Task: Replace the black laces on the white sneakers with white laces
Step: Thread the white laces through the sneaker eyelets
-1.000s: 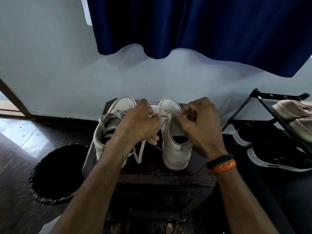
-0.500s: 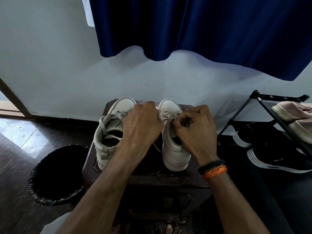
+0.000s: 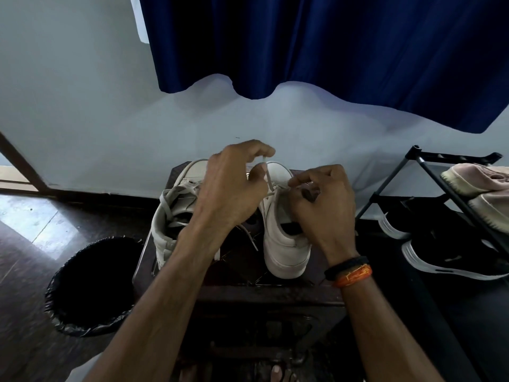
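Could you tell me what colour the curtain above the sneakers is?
Dark blue curtain, clearest in the head view.

Home entryway, shoe rack (image 3: 451,186) with sneakers, blue curtain (image 3: 330,45), lined bin (image 3: 91,285)

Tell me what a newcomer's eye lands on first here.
First, the two hands at the centre: the left hand pinches a white lace and holds it up, while the right hand works at the right sneaker. Both white sneakers stand on a dark stool against the wall. Above hangs a deep blue curtain, and a black bin stands on the floor to the left.
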